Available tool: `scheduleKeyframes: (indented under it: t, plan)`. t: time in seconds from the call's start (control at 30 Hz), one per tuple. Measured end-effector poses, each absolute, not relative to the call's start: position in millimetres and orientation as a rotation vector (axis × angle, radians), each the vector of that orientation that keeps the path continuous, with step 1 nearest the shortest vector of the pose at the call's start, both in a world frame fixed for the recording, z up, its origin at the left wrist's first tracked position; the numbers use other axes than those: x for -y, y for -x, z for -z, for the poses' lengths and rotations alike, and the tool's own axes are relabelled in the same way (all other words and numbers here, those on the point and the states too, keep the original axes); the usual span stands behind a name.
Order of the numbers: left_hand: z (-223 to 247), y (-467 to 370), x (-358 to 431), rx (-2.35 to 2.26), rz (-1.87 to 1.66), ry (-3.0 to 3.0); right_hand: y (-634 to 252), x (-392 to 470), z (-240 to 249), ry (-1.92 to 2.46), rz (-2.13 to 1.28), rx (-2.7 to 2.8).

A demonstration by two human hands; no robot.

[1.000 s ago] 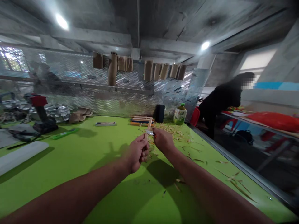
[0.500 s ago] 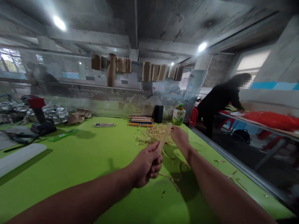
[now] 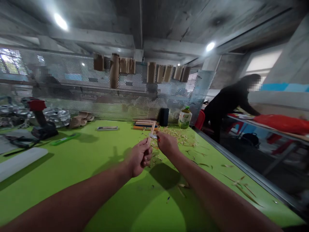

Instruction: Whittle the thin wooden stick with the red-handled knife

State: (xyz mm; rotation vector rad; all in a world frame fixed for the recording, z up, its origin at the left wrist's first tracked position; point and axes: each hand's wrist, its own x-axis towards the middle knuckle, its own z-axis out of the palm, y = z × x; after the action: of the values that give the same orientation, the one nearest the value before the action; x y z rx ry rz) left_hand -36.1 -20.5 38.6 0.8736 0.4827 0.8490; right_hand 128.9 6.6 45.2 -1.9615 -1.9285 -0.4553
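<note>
My left hand (image 3: 140, 157) is closed around the lower end of a thin, pale wooden strip (image 3: 153, 128), which points up and away from me. My right hand (image 3: 167, 143) grips a small knife (image 3: 154, 137); its short shiny blade lies across the strip just above my left fingers. A bit of red shows at the knife's grip, and the rest of the handle is hidden in my fist. Curled wood shavings (image 3: 185, 137) are scattered on the green tabletop (image 3: 108, 161) beyond and beside my right hand.
A bottle of green drink (image 3: 184, 118), a black box (image 3: 164, 117) and pencil-like sticks on a case (image 3: 145, 125) stand at the back. Leftward are a cordless drill (image 3: 38, 116), a green cutter (image 3: 65, 139) and a white bar (image 3: 23, 163). A person (image 3: 229, 100) leans over another table.
Both hands have moved left, and the strip has tilted more upright. The knife blade now shows against the strip near my left fingers. Shavings look more spread out.
</note>
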Motion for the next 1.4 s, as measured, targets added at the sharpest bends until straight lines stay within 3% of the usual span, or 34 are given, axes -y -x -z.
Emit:
scheduleKeyframes:
  t: [0.2,0.37,0.53,0.83,1.07,1.4]
  plan:
    - [-44,37,29,-0.510,-0.789,-0.807,-145,-19,-47,1.995,0.453,1.840]
    - [-45,38,54,-0.414,-0.565,-0.949,-187,-28,-48,2.247,0.242,1.557]
    - [-43,35,45,-0.506,-0.713,-0.980,-208,-27,-50,2.187,0.256,1.452]
    - [-34,37,10,-0.600,-0.903,-1.127,-135,-7,-44,1.945,0.329,1.977]
    - [-44,36,14,-0.602,-0.897,-1.081,-117,0,-46,1.927,0.388,2.079]
    - [-44,31,46,-0.519,-0.727,-1.094,-182,-24,-52,2.236,0.289,1.596]
